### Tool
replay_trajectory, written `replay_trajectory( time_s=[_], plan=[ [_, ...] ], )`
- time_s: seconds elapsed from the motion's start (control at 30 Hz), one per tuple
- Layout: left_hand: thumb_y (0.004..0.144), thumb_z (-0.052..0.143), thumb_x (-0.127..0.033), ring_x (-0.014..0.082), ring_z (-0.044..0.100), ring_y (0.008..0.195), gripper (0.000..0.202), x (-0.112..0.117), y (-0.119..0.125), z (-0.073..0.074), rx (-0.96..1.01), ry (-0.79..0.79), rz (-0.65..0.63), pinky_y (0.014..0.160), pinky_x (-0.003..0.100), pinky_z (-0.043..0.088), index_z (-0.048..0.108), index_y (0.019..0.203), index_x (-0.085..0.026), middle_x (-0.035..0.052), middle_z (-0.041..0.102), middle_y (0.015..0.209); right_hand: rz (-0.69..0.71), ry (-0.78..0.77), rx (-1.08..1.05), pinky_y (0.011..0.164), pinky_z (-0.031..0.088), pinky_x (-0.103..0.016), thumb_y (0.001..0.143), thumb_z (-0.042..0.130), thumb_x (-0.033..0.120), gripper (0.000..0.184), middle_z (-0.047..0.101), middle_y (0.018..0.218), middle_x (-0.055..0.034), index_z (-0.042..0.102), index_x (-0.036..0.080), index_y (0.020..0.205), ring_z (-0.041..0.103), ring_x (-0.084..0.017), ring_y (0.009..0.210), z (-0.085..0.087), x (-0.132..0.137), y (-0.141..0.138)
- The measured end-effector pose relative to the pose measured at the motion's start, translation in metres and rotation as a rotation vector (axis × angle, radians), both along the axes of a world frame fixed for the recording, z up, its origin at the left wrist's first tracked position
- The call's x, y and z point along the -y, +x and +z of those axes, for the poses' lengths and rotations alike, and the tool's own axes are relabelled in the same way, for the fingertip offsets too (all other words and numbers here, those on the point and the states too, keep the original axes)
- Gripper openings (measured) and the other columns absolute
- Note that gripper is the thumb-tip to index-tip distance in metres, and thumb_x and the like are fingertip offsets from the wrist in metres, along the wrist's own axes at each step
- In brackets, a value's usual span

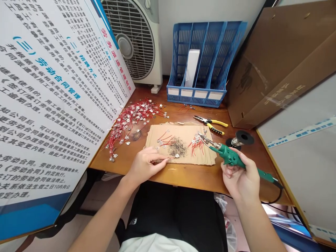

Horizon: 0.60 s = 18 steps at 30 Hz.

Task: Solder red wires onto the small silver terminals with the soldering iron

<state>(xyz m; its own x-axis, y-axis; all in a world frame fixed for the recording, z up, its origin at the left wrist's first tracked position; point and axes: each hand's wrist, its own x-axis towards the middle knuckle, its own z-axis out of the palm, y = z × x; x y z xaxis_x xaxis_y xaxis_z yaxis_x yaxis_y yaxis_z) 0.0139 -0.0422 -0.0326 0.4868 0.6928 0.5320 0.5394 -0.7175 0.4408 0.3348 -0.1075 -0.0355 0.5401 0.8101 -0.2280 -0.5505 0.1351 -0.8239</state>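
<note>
My right hand (241,178) is closed around a green soldering iron (231,155), its metal tip raised over a small bunch of red wires (196,144) on a cardboard sheet (183,134). My left hand (144,164) rests on the cardboard's left edge, fingers pinched on a thin red wire with a small metal tab (176,155) lying on a scorched dark patch. A few more red wires with tabs (164,138) lie just beyond the left fingers.
A big heap of red wires with metal tabs (131,120) lies at the left by a leaning printed board (52,98). Yellow-handled pliers (212,124), a black solder spool (241,138), a blue file rack (204,59), a fan (133,38) and a cardboard box (278,63) ring the wooden desk (194,176).
</note>
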Motion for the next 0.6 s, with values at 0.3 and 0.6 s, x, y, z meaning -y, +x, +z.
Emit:
replay_trajectory(
  time_s=[0.3, 0.6],
  plan=[
    [0.102, 0.086, -0.026, 0.0146, 0.061, 0.065, 0.011, -0.006, 0.042, 0.013, 0.116, -0.053, 0.170, 0.069, 0.027, 0.055, 0.095, 0.097, -0.025, -0.0011, 0.070, 0.065, -0.003, 0.071, -0.133, 0.043, 0.041, -0.019, 0.065, 0.107, 0.055, 0.051, 0.052, 0.066, 0.0067, 0.070, 0.023, 0.079, 0.042, -0.009, 0.052, -0.001, -0.004, 0.007],
    [0.104, 0.087, -0.042, 0.0255, 0.078, 0.100, 0.030, -0.030, 0.105, 0.024, -0.075, -0.371, 0.247, 0.092, 0.035, 0.062, 0.090, 0.123, -0.019, 0.0080, 0.084, 0.100, -0.012, 0.028, -0.105, 0.043, 0.043, -0.018, 0.055, 0.110, 0.052, 0.057, 0.051, 0.062, 0.0064, 0.066, 0.022, 0.075, 0.041, -0.009, 0.053, 0.005, -0.004, 0.004]
  ],
)
